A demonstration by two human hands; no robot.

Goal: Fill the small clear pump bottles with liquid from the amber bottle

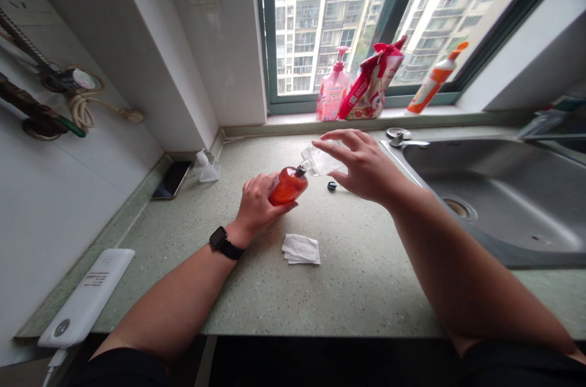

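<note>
My left hand (262, 202) is wrapped round a bottle of orange-red liquid (289, 187), which tilts to the right with its dark neck raised. Fingers of my right hand (359, 162) hold a clear empty-looking bottle (324, 159) on its side, its mouth towards the left. The two bottle mouths meet or nearly meet; I cannot tell whether they touch. Below the clear bottle a small black cap (332, 186) rests on the counter. Nearer to me lies a folded white tissue (301, 249). A white pump head on a small clear container (207, 166) stands to the left.
A phone (173, 180) and a white power bank (86, 296) lie along the left side of the counter (357, 289). The steel sink (503, 191) is at right. A pink pump bottle (333, 93), a red-and-white pouch (373, 85) and an orange-and-white bottle (431, 86) stand on the windowsill.
</note>
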